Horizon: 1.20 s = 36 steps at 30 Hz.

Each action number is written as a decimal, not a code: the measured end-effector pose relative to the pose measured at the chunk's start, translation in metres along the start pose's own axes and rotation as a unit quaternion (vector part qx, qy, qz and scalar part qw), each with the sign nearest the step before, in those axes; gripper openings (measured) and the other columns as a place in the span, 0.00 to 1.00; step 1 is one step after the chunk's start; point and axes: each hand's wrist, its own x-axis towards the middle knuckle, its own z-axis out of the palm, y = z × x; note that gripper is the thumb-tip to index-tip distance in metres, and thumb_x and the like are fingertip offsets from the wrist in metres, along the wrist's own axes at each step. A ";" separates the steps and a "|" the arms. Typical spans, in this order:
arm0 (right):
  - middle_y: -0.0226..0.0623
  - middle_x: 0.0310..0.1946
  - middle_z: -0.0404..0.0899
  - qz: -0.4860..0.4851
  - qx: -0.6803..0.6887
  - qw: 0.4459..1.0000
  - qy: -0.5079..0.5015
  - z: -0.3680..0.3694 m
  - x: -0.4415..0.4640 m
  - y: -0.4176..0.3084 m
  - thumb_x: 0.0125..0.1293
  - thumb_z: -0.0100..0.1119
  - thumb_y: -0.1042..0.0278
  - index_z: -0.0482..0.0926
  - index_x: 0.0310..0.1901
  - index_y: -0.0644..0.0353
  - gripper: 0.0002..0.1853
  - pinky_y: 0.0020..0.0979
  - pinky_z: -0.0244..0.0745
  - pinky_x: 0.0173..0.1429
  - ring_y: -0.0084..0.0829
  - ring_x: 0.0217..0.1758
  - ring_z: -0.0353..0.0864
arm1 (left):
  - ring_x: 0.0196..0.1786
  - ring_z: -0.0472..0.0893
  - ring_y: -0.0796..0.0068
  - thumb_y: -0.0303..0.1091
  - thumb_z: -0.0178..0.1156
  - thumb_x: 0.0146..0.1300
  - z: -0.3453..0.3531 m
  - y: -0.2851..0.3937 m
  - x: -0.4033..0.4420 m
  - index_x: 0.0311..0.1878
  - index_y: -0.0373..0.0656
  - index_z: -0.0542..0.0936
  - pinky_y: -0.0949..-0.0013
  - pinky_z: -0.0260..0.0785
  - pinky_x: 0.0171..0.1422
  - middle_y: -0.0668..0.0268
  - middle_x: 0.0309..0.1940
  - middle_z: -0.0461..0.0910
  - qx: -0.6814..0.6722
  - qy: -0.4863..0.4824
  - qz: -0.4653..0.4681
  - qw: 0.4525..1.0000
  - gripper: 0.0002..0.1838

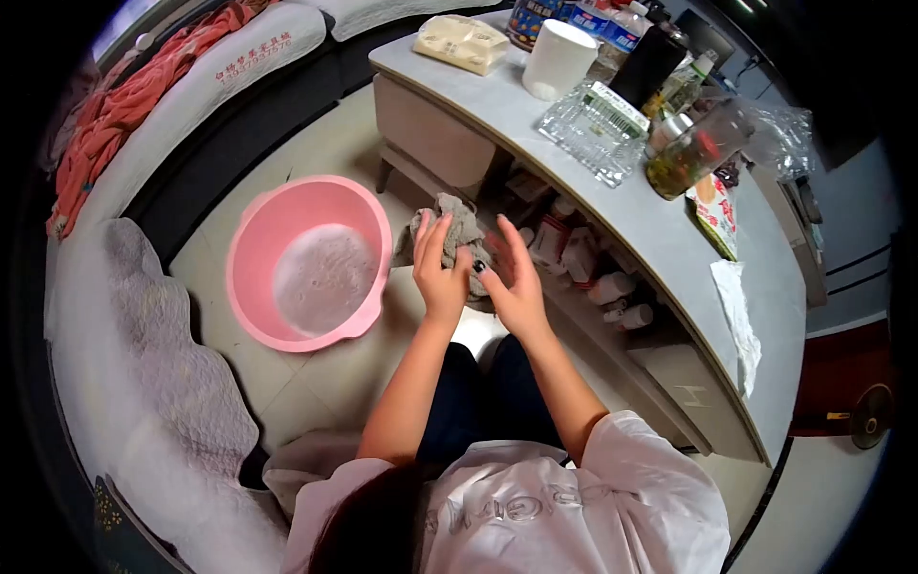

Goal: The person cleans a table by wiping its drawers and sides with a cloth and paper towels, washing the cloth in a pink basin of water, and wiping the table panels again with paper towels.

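Observation:
A grey-brown cloth [460,226] is bunched up in front of my knees, in the air beside the table. My left hand [441,277] lies against the near left side of the cloth, with its fingers over it and the cloth in its grip. My right hand [517,292] is at the cloth's right side, fingers stretched out and thumb apart. Part of the cloth shows between and below the hands. Left of them, a pink basin [373,304] on the floor contains cloudy, foamy water [325,277].
The grey-topped table [660,215] curves along my right. On it stand a white cup [558,59], a clear plastic tray [595,134], a glass jar [696,153] and bottles. Its open shelf holds small bottles [612,287]. A covered sofa [143,373] runs along the left.

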 end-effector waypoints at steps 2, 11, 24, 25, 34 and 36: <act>0.48 0.62 0.55 -0.047 -0.111 0.993 0.003 -0.011 -0.008 0.009 0.51 0.56 0.69 0.54 0.63 0.62 0.36 0.36 0.56 0.63 0.42 0.63 0.59 | 0.59 0.66 0.54 0.24 0.53 0.49 0.003 -0.012 0.002 0.51 0.36 0.72 0.61 0.56 0.62 0.50 0.55 0.67 0.010 0.003 0.008 1.000 0.22; 0.54 0.66 0.33 -0.105 -0.178 0.974 -0.092 -0.054 0.049 0.115 0.39 0.67 0.55 0.39 0.66 0.60 0.57 0.43 0.43 0.68 0.50 0.70 0.35 | 0.55 0.70 0.63 0.26 0.50 0.55 0.073 -0.041 0.012 0.53 0.32 0.69 0.66 0.59 0.59 0.53 0.52 0.71 -0.084 0.035 -0.116 0.989 0.20; 0.44 0.46 0.62 -0.097 -0.082 0.962 -0.242 0.023 0.104 0.086 0.37 0.63 0.73 0.64 0.58 0.57 0.39 0.32 0.58 0.58 0.41 0.52 0.62 | 0.59 0.62 0.71 0.30 0.41 0.66 0.000 -0.105 0.027 0.63 0.39 0.56 0.69 0.54 0.62 0.61 0.58 0.61 -0.407 -0.015 -0.349 0.844 0.22; 0.44 0.46 0.62 -0.114 -0.107 0.962 -0.225 0.031 0.104 0.091 0.37 0.63 0.74 0.66 0.57 0.57 0.37 0.32 0.58 0.57 0.42 0.52 0.63 | 0.60 0.61 0.70 0.30 0.41 0.66 -0.004 -0.117 0.029 0.63 0.39 0.55 0.69 0.53 0.63 0.61 0.58 0.60 -0.378 -0.032 -0.350 0.856 0.23; 0.40 0.42 0.67 -0.330 -0.528 0.782 -0.013 0.049 0.144 0.055 0.40 0.56 0.78 0.72 0.53 0.50 0.31 0.35 0.65 0.44 0.42 0.45 0.66 | 0.64 0.57 0.52 0.33 0.51 0.59 -0.015 -0.134 0.058 0.63 0.36 0.54 0.60 0.49 0.66 0.50 0.61 0.57 0.024 -0.184 -0.052 0.981 0.30; 0.39 0.42 0.67 -0.359 -0.568 0.740 0.037 0.045 0.163 0.082 0.39 0.55 0.79 0.72 0.52 0.52 0.30 0.36 0.64 0.42 0.41 0.45 0.66 | 0.64 0.57 0.51 0.33 0.51 0.59 -0.006 -0.134 0.063 0.63 0.36 0.55 0.60 0.49 0.66 0.51 0.61 0.58 0.030 -0.160 -0.012 0.987 0.30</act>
